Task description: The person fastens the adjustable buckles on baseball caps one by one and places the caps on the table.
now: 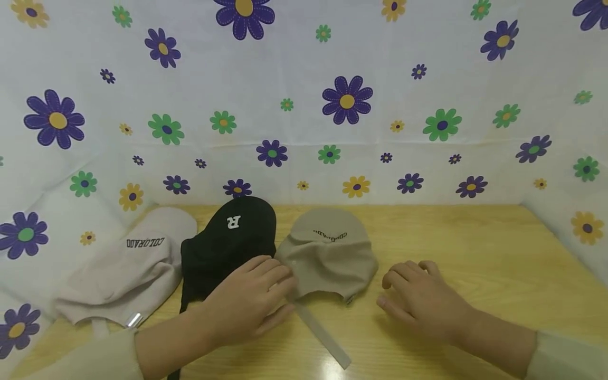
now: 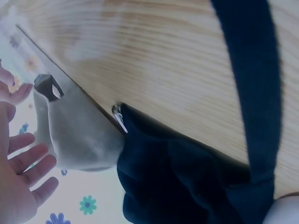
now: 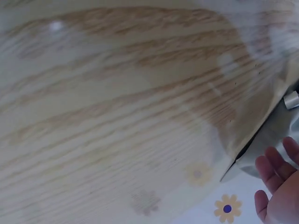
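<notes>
Three baseball caps lie in a row on the wooden table. At the left is a pale cap (image 1: pixel 138 258) lettered COLORADO, with a metal buckle; in the middle is a black cap (image 1: pixel 233 232) with a white R. The beige cap (image 1: pixel 330 258), also lettered, lies furthest right, its loose strap (image 1: pixel 323 332) stretching toward the front edge. Over the gap between the black and beige caps is my left hand (image 1: pixel 256 295), fingers loosely bent and holding nothing; whether it touches fabric I cannot tell. My right hand (image 1: pixel 423 301) hovers right of the beige cap, fingers relaxed, with nothing in it.
The wooden table (image 1: pixel 451 237) extends to the right of the caps. A white cloth with printed flowers (image 1: pixel 294 68) hangs behind and along both sides. The black cap's long strap (image 2: pixel 254 93) trails toward the front.
</notes>
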### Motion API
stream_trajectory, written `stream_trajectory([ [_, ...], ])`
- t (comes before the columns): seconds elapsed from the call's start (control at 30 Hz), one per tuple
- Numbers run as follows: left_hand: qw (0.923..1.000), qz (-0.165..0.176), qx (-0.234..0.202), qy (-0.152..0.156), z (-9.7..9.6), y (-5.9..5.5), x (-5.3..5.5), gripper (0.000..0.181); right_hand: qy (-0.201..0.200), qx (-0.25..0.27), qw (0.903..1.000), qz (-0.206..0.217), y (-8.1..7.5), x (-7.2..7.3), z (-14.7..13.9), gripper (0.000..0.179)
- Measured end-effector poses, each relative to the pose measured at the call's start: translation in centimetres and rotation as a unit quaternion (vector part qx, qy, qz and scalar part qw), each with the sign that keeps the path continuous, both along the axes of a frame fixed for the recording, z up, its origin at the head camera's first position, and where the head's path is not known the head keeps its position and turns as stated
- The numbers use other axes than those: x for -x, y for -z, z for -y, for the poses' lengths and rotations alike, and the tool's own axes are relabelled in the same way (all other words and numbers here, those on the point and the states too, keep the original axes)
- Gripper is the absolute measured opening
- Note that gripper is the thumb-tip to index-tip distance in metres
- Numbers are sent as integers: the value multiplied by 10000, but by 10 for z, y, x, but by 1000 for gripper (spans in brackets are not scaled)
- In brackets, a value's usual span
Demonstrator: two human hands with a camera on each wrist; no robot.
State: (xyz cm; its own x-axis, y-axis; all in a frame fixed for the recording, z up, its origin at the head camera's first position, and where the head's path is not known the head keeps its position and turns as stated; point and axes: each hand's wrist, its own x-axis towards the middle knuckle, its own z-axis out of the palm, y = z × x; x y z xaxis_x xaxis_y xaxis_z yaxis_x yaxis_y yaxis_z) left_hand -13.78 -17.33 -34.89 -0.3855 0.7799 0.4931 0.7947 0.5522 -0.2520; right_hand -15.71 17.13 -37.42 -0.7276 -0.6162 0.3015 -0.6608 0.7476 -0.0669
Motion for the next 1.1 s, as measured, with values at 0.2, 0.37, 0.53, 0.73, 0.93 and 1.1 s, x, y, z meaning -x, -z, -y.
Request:
stream_trajectory([
  [0.2, 9992, -149, 138, 336, -16, 3, 5, 27, -786, 116, 9948, -641, -1, 8, 13, 27],
  [0.37, 9976, -232, 285, 590, -27, 11, 4, 25, -1592, 421, 9812, -1010, 4, 9, 23, 34],
  [0.53, 9940, 100, 348, 1028, -36, 16, 3, 14, -2007, 534, 9711, -1176, 6, 7, 31, 35],
  [0.73, 9874, 329, 563, 1439, -44, 23, 2, 6, -2011, 225, 9727, -1134, 6, 9, 36, 27],
  [0.93, 9781, 509, 1143, 1664, -51, 29, 0, 7, -1954, -60, 9774, -810, 7, 9, 40, 26],
  [1.1, 9731, 871, 1522, 1492, -54, 32, -4, 11, -1783, -331, 9818, -560, 6, 10, 42, 29],
])
